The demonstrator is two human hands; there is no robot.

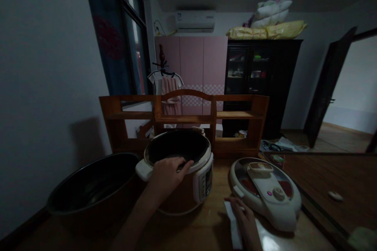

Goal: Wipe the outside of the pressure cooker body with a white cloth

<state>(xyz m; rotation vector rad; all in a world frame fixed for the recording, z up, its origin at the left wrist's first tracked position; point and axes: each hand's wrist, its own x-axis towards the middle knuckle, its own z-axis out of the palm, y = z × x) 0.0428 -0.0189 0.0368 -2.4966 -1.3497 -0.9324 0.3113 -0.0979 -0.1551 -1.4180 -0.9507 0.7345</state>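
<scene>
An electric pressure cooker (179, 200) stands lidless on the wooden table, its dark inside open to view. My left hand (167, 174) is closed over the near rim, fingers bent inward and partly hidden, thumb lying along the edge to the right. To the right, its white lid (265, 192) with a handle and a knob rests on the table. Just left of the lid, my right hand (243, 217) holds a white folded piece, paper or cloth (234, 227), low at the table. A large dark pot (94, 184) sits to the left of the cooker.
Behind the cooker rises a low wooden shelf rack (184, 119). A wall (38, 106) borders the left side. On the right, a brown surface (318, 188) carries a small white object (335, 196). Wardrobes, hanging clothes and an open door (331, 86) are farther back.
</scene>
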